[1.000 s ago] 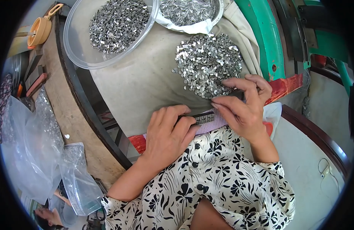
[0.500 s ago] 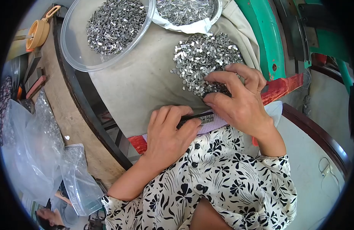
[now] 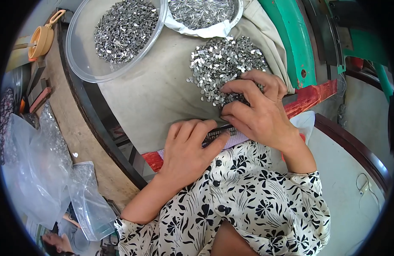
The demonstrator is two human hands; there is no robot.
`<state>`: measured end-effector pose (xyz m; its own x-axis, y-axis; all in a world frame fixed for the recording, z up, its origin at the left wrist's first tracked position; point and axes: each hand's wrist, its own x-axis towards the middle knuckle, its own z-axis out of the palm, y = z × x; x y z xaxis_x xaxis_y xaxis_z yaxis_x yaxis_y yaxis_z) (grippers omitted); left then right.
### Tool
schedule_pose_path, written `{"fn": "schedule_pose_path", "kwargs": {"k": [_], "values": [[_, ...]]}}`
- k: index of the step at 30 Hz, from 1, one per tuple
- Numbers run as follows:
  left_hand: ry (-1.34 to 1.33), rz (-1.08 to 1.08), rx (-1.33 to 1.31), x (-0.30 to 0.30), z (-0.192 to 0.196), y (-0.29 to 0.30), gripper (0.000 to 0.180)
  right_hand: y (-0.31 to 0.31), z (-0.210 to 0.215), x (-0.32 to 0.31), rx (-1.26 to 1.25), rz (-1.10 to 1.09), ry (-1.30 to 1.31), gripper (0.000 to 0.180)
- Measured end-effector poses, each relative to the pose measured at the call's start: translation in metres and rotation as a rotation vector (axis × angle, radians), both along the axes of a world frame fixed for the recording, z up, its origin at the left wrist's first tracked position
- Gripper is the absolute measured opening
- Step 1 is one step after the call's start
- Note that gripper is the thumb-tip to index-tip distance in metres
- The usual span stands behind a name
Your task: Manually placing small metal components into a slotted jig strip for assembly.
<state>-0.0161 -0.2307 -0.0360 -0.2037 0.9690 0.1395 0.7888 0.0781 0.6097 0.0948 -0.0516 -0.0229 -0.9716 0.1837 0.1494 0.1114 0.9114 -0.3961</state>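
My left hand (image 3: 187, 147) grips a narrow dark strip (image 3: 224, 127), which lies over the near edge of the cloth with a row of small grey metal pieces along it. Its thumb presses on the row, and the palm hides the strip's left end. My right hand (image 3: 263, 113) is bent over the near side of a pile of small shiny metal pieces (image 3: 222, 64). Its thumb and forefinger come together close to the strip's right end, and whatever is between them is too small to make out. The other fingers curl over the pile.
Beyond the pile stand a clear plastic tub (image 3: 94, 74) of dark metal bits and a bowl (image 3: 237, 19) of thin metal pins. Green machine framing (image 3: 297, 47) borders the right. Plastic bags (image 3: 39, 166) and an orange cup (image 3: 41, 42) are at left; a person (image 3: 62, 241) shows at lower left.
My right hand has moved slightly left, its thumb and forefinger closing near the strip. My left thumb has shifted a little right along the row of pieces.
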Motion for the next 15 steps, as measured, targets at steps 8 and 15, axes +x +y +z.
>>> {"fn": "schedule_pose_path", "kwargs": {"k": [8, 15], "values": [[-0.086, 0.055, 0.018, 0.0, -0.002, -0.001, 0.025, -0.002, -0.001, 0.037, -0.035, -0.087, 0.134, 0.021], [-0.165, 0.093, 0.022, -0.001, -0.001, 0.001, 0.029, -0.024, -0.016, 0.058, 0.026, -0.163, 0.137, 0.017]]}}
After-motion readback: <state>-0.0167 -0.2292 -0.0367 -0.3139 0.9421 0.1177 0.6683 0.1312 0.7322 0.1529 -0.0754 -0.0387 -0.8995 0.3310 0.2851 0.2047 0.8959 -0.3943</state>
